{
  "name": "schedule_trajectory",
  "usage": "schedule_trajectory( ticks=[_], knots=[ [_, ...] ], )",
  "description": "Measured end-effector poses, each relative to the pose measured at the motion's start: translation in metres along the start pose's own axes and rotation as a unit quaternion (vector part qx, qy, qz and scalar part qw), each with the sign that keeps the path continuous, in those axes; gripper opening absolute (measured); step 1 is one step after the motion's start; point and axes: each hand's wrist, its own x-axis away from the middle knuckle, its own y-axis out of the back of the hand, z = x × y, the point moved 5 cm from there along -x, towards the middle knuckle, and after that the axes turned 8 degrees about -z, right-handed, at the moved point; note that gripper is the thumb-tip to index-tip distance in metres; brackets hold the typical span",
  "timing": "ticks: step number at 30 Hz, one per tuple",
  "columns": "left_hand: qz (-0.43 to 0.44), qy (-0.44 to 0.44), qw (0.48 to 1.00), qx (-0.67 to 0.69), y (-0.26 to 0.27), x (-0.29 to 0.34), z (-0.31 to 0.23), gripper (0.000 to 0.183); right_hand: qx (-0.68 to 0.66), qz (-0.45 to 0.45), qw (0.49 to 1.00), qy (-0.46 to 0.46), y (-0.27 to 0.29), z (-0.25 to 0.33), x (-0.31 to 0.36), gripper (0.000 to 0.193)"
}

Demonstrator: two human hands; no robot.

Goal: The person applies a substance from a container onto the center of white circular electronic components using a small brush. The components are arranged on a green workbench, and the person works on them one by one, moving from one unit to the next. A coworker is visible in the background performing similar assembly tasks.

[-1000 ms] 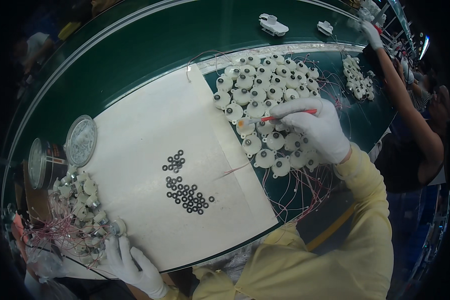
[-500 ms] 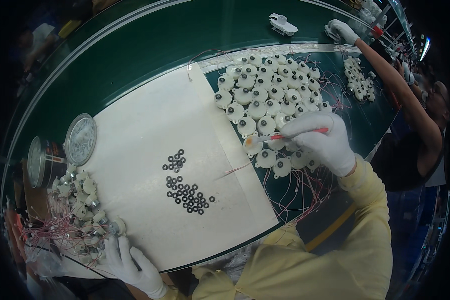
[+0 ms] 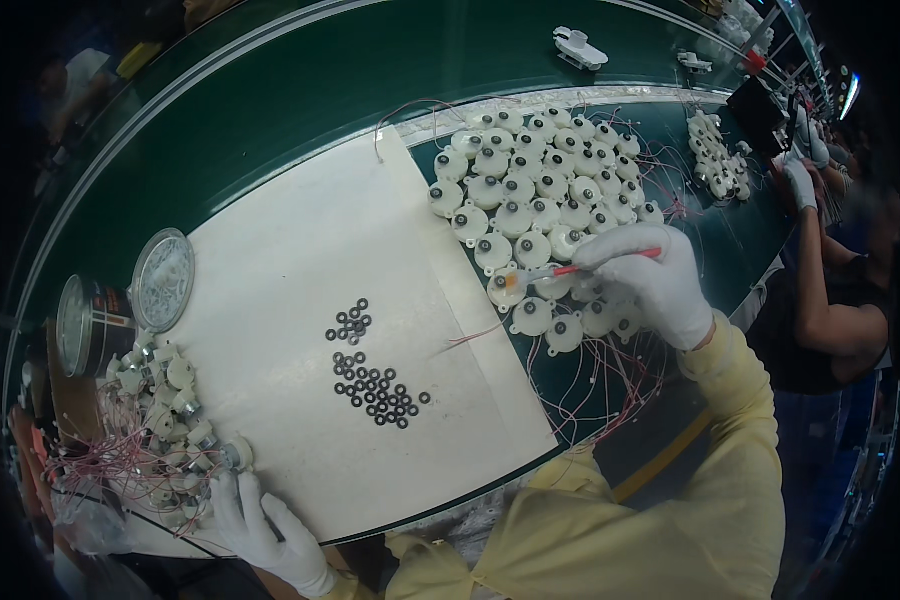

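Observation:
My right hand, in a white glove, grips a small brush with a red handle. The brush's orange-tinted bristles lie at one of the round white motors, over or against it; I cannot tell whether they touch. These motors stand in a dense group, dark shaft hubs facing up, with thin pink and red wires trailing off. At the lower left, my gloved left hand has its fingers stretched out beside a heap of loose motors. Its fingertips are close to the nearest motor.
Small black rings lie on a white sheet. An open tin and its round lid stand at the left. Beyond runs a green belt carrying a white part. A co-worker's gloved hand is at the right.
The brush tip has shifted slightly right on the motor, uncovering its dark hub. A co-worker's hand has drawn back from the belt, leaving a white part there. The other white part has moved right.

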Motion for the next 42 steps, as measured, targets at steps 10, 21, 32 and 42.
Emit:
schedule_trajectory(
  ticks=[10,21,32,42],
  knots=[
    [-0.009,0.011,1.000,0.007,-0.001,0.001,0.002,0.033,0.011,0.025,0.999,-0.018,-0.012,0.004,-0.001,0.023],
    [-0.006,0.009,1.000,0.001,-0.002,0.002,0.003,0.031,0.047,0.045,0.989,0.134,0.013,0.003,0.025,0.025],
    [-0.006,0.010,1.000,0.012,-0.002,0.002,0.004,0.031,0.113,0.092,0.960,0.237,0.005,0.004,0.028,0.027],
    [-0.007,0.011,1.000,0.006,-0.001,0.003,0.003,0.031,0.174,0.116,0.929,0.306,0.006,0.019,0.031,0.029]
  ],
)
